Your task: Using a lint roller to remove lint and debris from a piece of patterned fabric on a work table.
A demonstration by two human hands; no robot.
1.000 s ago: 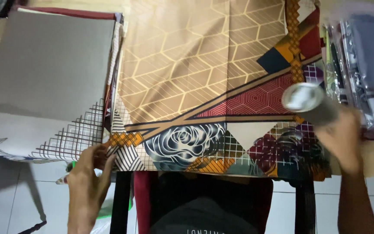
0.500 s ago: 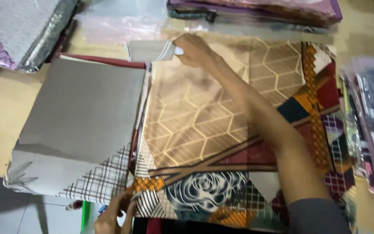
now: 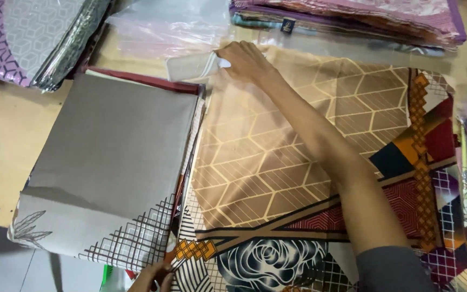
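Here the right hand (image 3: 244, 60) pinches the far corner of the patterned brown cloth (image 3: 277, 162) spread mid-table, the left hand (image 3: 155, 274) grips its near edge beside the grey folded cloth (image 3: 109, 162); best keep both edges taut.

Brown hexagon-patterned cloth (image 3: 277, 162) lying flat, far corner (image 3: 212, 67) folded back

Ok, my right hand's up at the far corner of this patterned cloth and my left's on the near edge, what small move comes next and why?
Probably draw the right hand back toward you, bringing the far corner along. It already pinches that corner of the patterned cloth, with a pale flap turned up beside it, while the left hand pins the near edge, so the cloth looks set for a fold.
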